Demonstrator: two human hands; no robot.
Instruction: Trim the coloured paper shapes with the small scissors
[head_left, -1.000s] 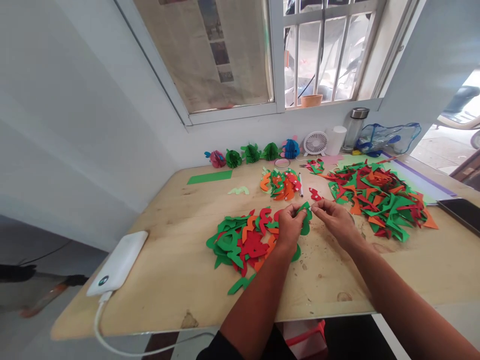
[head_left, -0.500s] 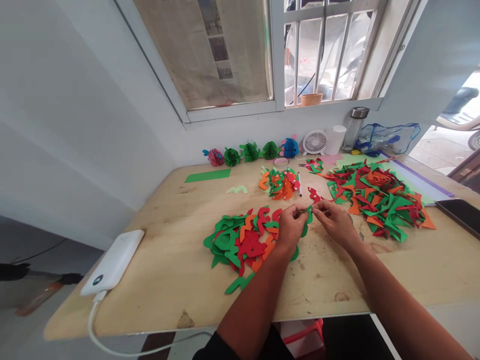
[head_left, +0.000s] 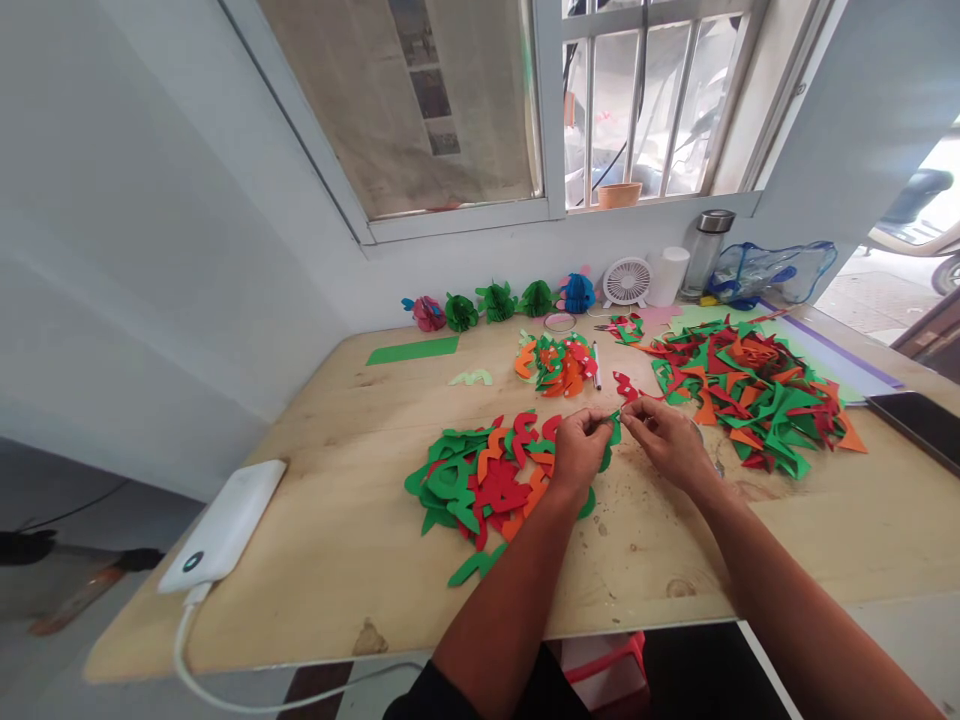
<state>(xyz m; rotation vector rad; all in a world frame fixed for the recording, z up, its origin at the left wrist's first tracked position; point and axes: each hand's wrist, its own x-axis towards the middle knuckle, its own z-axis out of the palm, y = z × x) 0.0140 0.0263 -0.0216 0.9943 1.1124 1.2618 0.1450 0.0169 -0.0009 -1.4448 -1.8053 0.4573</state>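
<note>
Both hands meet above the middle of the wooden table. My left hand [head_left: 579, 449] pinches a green paper piece [head_left: 614, 432] from its left side. The fingertips of my right hand [head_left: 666, 437] close on the top right edge of that same piece. Left of and partly under my left forearm lies a pile of red, orange and green paper cutouts [head_left: 502, 489]. A smaller pile of cutouts with white spots [head_left: 556, 364] is beyond my hands, beside a pen [head_left: 597, 366]. A red cutout [head_left: 628, 387] lies just behind my fingers.
Paper scraps [head_left: 757, 395] are heaped at the right, near a black phone [head_left: 916, 428]. A white power bank [head_left: 223, 525] with a cable lies at the left. Folded paper figures [head_left: 497, 302], a small fan [head_left: 628, 282] and a glass bottle [head_left: 704, 255] stand along the wall.
The camera view has shifted slightly. The green piece between my hands has tilted a little, and both hands keep their pinch on it.
</note>
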